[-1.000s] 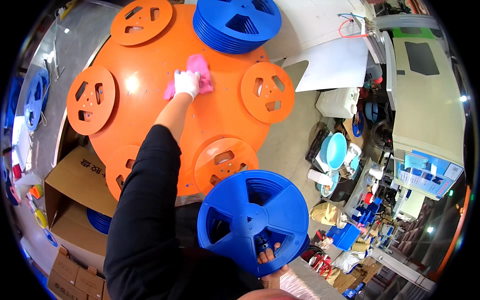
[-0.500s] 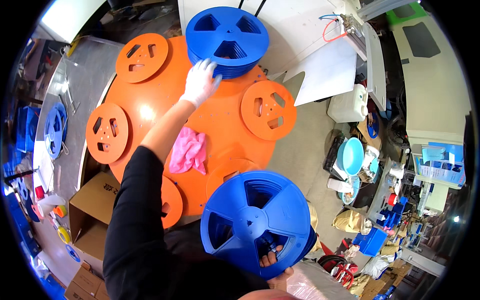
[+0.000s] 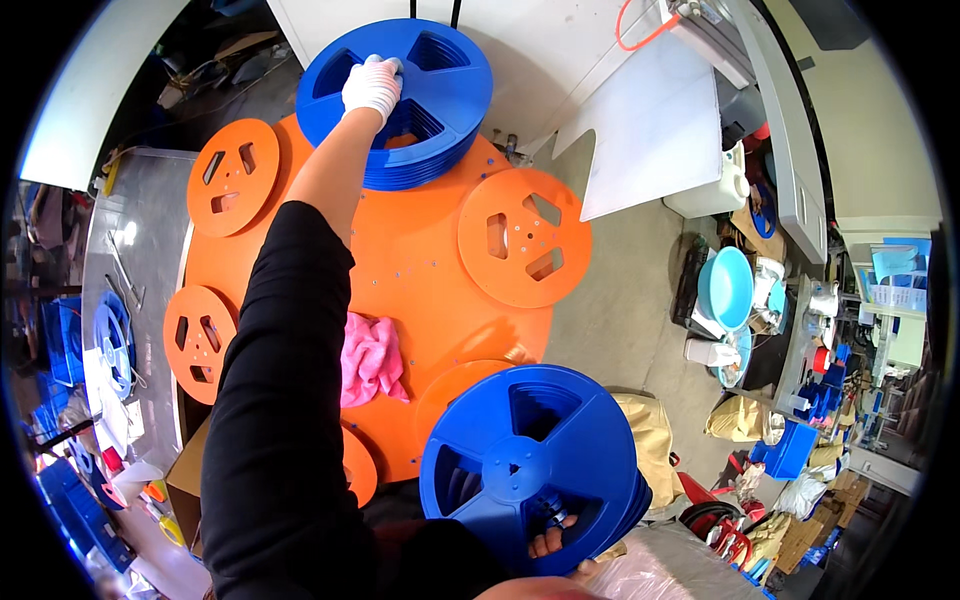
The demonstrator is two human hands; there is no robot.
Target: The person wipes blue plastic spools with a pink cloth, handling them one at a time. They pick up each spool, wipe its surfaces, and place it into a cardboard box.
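Observation:
My left hand (image 3: 372, 86), in a white glove, is on top of a stack of blue plastic reels (image 3: 455, 98) at the far side of the round orange table (image 3: 400, 285). Its fingers are curled at the top reel's middle, their tips hidden. Close to my body, a second stack of blue reels (image 3: 590, 440) is tilted toward me. Through a cutout in its top reel, the bare fingers of my right hand (image 3: 548, 540) show, closed round the stack; the rest of that hand is mostly covered.
Orange slotted discs (image 3: 525, 238) sit around the table's rim. A pink cloth (image 3: 370, 360) lies on the tabletop. A grey bench (image 3: 150, 230) stands at the left. To the right are a white panel (image 3: 650, 140), a light-blue basin (image 3: 726, 288) and a paper sack (image 3: 642, 440).
My left hand has moved from the far stack's near edge onto its top, fingers now curled. The near stack stays in my right hand. The view has shifted.

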